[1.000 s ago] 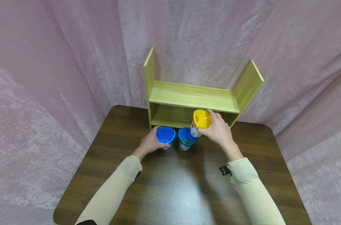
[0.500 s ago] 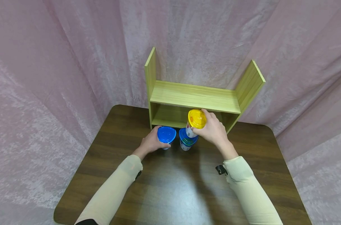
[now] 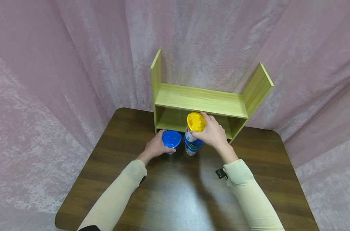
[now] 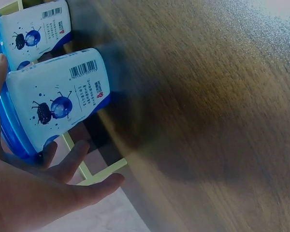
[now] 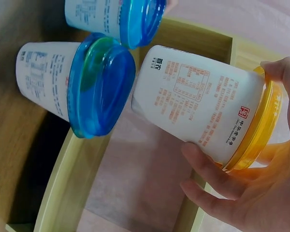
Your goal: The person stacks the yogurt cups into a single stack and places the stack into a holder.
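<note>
Two blue-lidded yogurt cups stand side by side on the wooden table point(image 3: 169, 192), in front of a shelf. My left hand point(image 3: 155, 148) holds the left cup point(image 3: 171, 139) around its lid; in the left wrist view that cup point(image 4: 63, 101) shows a white side with a blue print and barcode. My right hand point(image 3: 213, 134) grips a yellow-lidded yogurt cup point(image 3: 196, 122) by the lid, thumb on the near side. In the right wrist view the yellow-lidded cup point(image 5: 198, 101) is tilted by the camera, its base close to the lid of the right blue cup point(image 5: 106, 87).
The light wooden shelf point(image 3: 202, 99) stands at the table's back edge, with two upright side panels and a lower compartment behind the cups. Pink curtains point(image 3: 204, 38) hang behind and around the table.
My right hand has moved left with the yellow-lidded cup, from beside the right blue cup to above it. My left hand has stayed on its cup.
</note>
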`<action>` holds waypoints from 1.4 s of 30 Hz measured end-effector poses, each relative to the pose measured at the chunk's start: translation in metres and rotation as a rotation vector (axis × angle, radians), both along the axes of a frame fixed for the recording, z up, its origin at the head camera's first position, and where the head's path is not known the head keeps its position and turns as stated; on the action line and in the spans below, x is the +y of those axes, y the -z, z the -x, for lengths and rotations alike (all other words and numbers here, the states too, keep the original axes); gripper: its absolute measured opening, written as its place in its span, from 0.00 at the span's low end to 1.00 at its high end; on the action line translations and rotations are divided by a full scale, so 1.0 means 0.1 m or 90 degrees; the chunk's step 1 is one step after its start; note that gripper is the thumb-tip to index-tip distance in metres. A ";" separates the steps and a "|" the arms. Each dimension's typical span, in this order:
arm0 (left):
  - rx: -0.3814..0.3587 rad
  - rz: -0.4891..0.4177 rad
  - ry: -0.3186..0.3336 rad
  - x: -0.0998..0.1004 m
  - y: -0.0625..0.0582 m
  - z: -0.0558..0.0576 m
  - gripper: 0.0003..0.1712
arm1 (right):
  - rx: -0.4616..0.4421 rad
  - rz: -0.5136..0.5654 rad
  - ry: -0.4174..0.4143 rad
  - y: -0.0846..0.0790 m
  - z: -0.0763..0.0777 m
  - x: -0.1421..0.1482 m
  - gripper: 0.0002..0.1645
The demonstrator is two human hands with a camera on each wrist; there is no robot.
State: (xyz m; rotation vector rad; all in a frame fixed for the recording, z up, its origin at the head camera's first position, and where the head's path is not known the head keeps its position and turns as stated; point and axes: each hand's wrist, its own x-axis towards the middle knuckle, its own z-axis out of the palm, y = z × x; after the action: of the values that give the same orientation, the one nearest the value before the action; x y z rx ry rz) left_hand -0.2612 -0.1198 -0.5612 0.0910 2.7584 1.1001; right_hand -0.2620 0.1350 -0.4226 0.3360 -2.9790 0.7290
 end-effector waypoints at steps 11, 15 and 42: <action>-0.004 0.008 0.001 0.00 0.00 0.01 0.66 | 0.002 0.006 -0.017 0.01 0.00 -0.15 0.57; 0.001 0.004 0.003 0.00 -0.01 0.00 0.66 | 0.003 0.003 -0.025 0.01 0.01 -0.22 0.58; 0.005 -0.006 0.016 -0.02 -0.01 0.01 0.68 | -0.008 -0.002 -0.065 0.01 0.05 -0.54 0.57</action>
State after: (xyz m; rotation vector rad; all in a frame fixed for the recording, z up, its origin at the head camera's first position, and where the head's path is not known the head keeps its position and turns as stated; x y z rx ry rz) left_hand -0.2618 -0.1216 -0.5597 0.1310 2.7506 1.1087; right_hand -0.2667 0.0807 -0.4238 0.4898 -2.9933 0.7371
